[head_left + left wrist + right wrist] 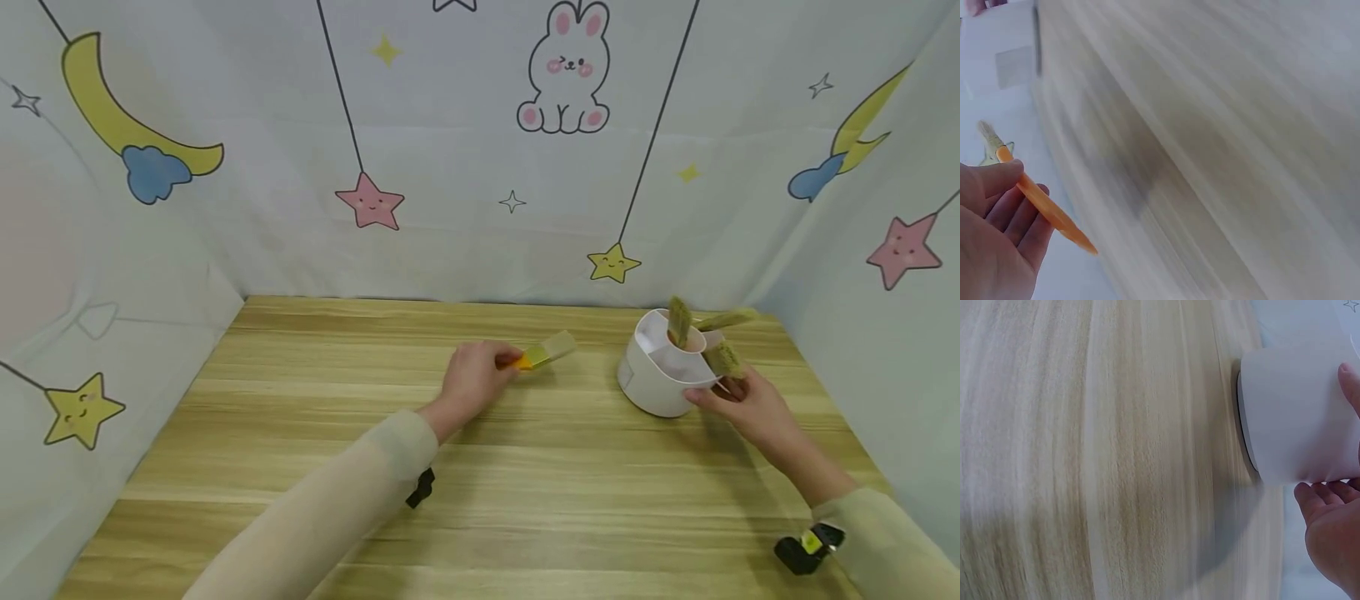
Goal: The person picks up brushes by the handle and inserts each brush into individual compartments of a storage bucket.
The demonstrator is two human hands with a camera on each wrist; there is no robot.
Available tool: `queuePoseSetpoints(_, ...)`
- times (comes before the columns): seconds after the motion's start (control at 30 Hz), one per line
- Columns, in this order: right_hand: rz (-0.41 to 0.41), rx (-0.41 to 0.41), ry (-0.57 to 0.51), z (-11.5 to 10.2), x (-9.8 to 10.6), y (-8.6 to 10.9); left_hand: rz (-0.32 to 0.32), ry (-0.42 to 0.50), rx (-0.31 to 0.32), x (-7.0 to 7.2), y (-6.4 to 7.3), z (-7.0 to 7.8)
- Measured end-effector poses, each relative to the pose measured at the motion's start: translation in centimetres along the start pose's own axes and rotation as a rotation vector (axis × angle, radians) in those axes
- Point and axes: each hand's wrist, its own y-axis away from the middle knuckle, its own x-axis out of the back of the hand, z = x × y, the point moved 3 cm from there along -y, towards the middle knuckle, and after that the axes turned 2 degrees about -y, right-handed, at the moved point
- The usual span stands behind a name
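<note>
My left hand (pixel 474 379) pinches a paintbrush (pixel 553 347) by its orange handle (pixel 1047 206), between thumb and fingers. Its pale bristles point right, toward a white round holder (pixel 647 390) with compartments. Thumb and fingers of my right hand (pixel 753 410) grip the holder's near right side; in the right wrist view they press on its smooth wall (pixel 1304 412). Three brushes stand in the holder: one brush (pixel 679 322) upright at the round middle cup, another brush (pixel 723 358) leaning right beside my fingers, and a blurred one (pixel 729 319) at the back. Their handles are mostly hidden.
A wood-grain table (pixel 525 500) lies under both hands. White cloth (pixel 480 250) printed with stars, moons and a rabbit hangs along its back and sides. A small black device (pixel 810 548) is at the right wrist, another (pixel 422 487) at the left.
</note>
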Motion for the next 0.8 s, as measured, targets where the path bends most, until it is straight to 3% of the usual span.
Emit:
queuePoseSetpoints(0.3,0.012,-0.018,-0.007,-0.1,-0.1,0.0,-0.009,0.303,0.044,-0.9,-0.8,3.5)
queuePoseSetpoints(0.53,0.008,-0.025,-0.012,-0.1,-0.2,0.1,-0.019,0.461,0.089,-1.8,-1.8,6.6)
queuePoseSetpoints(0.8,0.027,0.000,-0.028,0.0,-0.3,0.2,0.010,0.634,0.088,-3.2,-2.5,10.3)
